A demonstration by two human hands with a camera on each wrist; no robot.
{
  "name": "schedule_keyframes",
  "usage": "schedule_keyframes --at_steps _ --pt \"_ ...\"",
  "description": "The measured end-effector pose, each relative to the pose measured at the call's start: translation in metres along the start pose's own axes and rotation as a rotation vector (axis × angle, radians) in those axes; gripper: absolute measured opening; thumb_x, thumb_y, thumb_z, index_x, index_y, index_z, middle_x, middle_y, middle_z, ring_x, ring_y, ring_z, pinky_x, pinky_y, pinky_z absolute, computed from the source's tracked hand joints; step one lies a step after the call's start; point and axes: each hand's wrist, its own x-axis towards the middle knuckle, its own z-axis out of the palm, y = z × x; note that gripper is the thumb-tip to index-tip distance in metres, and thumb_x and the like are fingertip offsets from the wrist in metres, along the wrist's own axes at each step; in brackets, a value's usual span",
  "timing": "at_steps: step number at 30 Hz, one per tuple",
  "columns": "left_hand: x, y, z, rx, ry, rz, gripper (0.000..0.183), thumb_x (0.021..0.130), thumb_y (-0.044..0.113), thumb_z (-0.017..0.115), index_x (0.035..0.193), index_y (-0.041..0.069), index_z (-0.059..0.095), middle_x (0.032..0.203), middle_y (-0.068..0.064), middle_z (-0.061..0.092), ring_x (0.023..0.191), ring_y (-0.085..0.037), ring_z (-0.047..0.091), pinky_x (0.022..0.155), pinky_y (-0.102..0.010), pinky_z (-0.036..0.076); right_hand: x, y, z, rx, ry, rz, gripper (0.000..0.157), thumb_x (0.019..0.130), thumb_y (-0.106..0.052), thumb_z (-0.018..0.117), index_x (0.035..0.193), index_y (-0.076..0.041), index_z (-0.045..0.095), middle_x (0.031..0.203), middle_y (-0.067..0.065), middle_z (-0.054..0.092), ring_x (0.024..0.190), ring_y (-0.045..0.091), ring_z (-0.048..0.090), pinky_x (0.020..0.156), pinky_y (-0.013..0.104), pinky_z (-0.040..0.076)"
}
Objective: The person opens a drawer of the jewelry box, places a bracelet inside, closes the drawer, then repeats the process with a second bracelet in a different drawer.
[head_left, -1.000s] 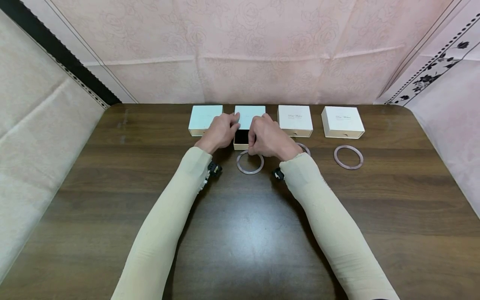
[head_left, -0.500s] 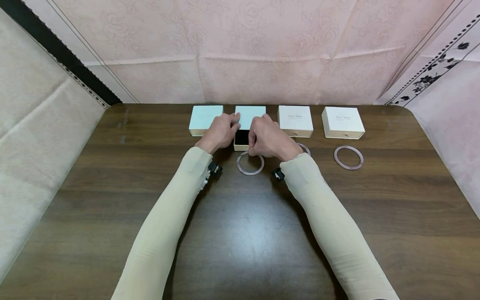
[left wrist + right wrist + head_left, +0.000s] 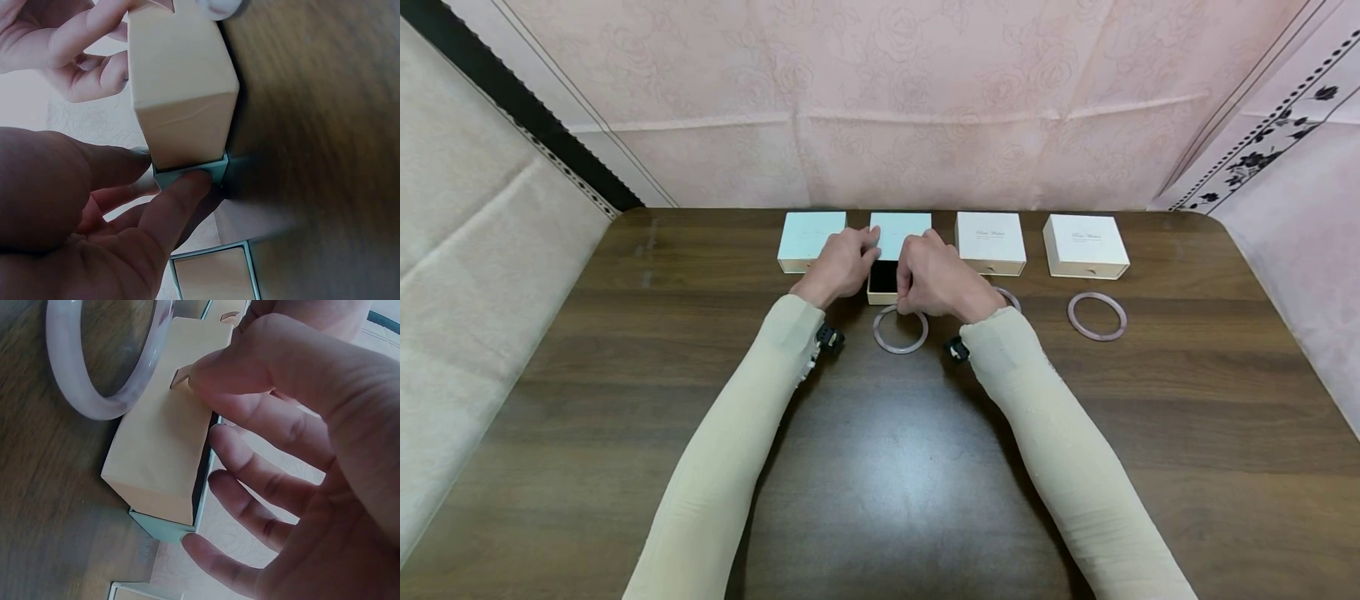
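Note:
A mint-topped jewelry box (image 3: pixel 901 232) has its cream drawer (image 3: pixel 181 69) pulled partway out toward me, with a dark interior showing. My left hand (image 3: pixel 841 262) grips the mint sleeve from the left side, thumb and fingers at its edge in the left wrist view. Thumb and index finger of my right hand (image 3: pixel 936 275) pinch the small pull tab (image 3: pixel 180 377) on the drawer front, while the other fingers spread along the box's side. Right in front of the drawer lies a pale lilac bangle (image 3: pixel 901 351).
Another mint box (image 3: pixel 811 233) stands to the left, and two white boxes, one nearer (image 3: pixel 991 233) and one farther (image 3: pixel 1086 240), to the right. A bangle (image 3: pixel 1098 337) lies before the farther one; my right wrist partly covers another bangle (image 3: pixel 1011 297). Patterned cloth (image 3: pixel 880 150) hangs behind the table.
The drawer has slid slightly farther out toward me, and the bangle in front of it has shifted a little the same way. Both hands keep their holds.

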Motion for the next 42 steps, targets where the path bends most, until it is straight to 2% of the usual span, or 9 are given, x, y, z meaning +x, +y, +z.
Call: schedule_keyframes --at_steps 5,8,16,26,42 --pt "-0.0008 -0.0003 -0.0001 -0.008 -0.009 -0.005 0.047 0.111 0.02 0.041 0.157 0.013 0.04 0.165 -0.012 0.034 0.047 -0.014 0.037 0.065 -0.03 0.042 -0.0005 -0.0004 -0.0002 0.009 -0.01 0.002 0.023 0.077 -0.009 0.081 0.059 -0.021 0.075 0.097 0.0 0.065 0.106 0.026 0.048 0.088 0.048 0.049" --pt "-0.0008 -0.0003 -0.0002 -0.01 -0.013 -0.007 0.047 0.111 0.02 0.041 0.157 0.013 0.039 0.166 -0.012 0.033 0.044 -0.012 0.033 0.062 -0.029 0.04 -0.0007 -0.0006 -0.0005 0.009 -0.011 0.001 0.023 0.077 -0.009 0.082 0.059 -0.021 0.075 0.097 -0.001 0.065 0.106 0.026 0.048 0.088 0.049 0.049" --pt "0.0005 0.0006 -0.0007 -0.011 -0.024 -0.027 0.045 0.111 0.021 0.041 0.156 0.015 0.042 0.166 -0.011 0.033 0.045 -0.013 0.035 0.06 -0.028 0.04 -0.0002 -0.0005 -0.001 0.005 -0.009 -0.008 0.025 0.077 -0.009 0.081 0.057 -0.022 0.075 0.083 -0.005 0.07 0.102 0.024 0.05 0.083 0.047 0.051" --pt "-0.0007 0.0011 -0.0019 -0.02 -0.033 -0.032 0.046 0.111 0.021 0.04 0.157 0.016 0.041 0.167 -0.01 0.031 0.043 -0.012 0.033 0.056 -0.027 0.039 -0.0006 -0.0011 -0.0011 0.003 -0.019 -0.005 0.024 0.076 -0.009 0.082 0.058 -0.022 0.075 0.091 -0.003 0.067 0.104 0.024 0.049 0.085 0.048 0.05" --pt "-0.0004 0.0012 -0.0013 -0.01 -0.029 -0.025 0.047 0.111 0.021 0.041 0.158 0.014 0.038 0.166 -0.011 0.032 0.045 -0.013 0.035 0.064 -0.029 0.043 -0.0001 -0.001 -0.0011 0.0 -0.038 -0.005 0.023 0.076 -0.009 0.082 0.059 -0.023 0.075 0.093 -0.003 0.066 0.104 0.024 0.047 0.089 0.05 0.047"
